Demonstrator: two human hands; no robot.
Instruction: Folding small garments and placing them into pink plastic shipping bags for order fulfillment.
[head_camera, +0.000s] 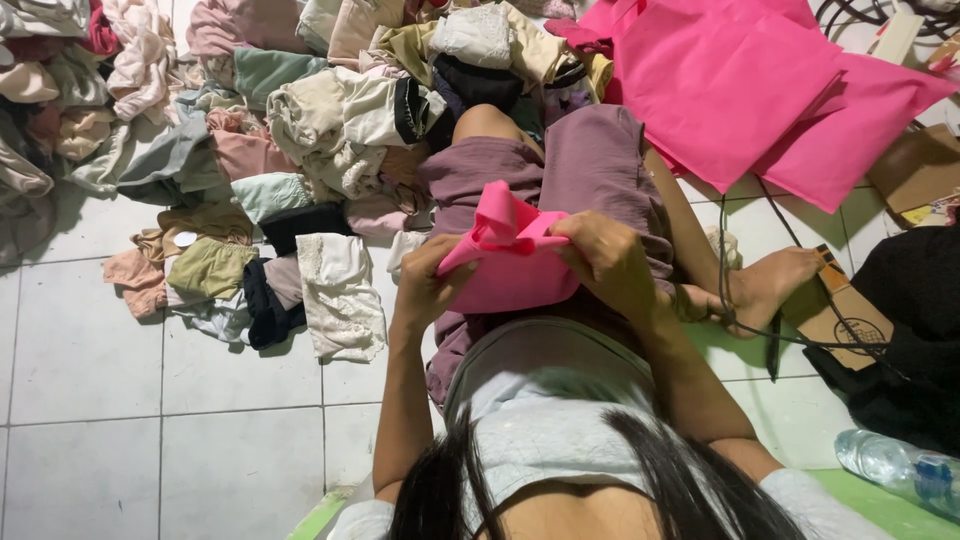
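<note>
Left hand (425, 285): fingers closed on pink bag (510, 265), lower edge.
Right hand (605, 260): fingers pinching top fold.
Advice: keep edges aligned, cloth taut over lap.

clothes heap (300, 120) on tile floor (150, 400) | pink bags (740, 90) far right | water bottle (900, 470) btm right | cardboard box (845, 310) nr black cable (740, 260)

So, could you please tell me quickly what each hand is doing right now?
Left hand: closed on the pink fabric piece, gripping its left edge.
Right hand: closed on the same pink fabric piece, at its right side.
</note>
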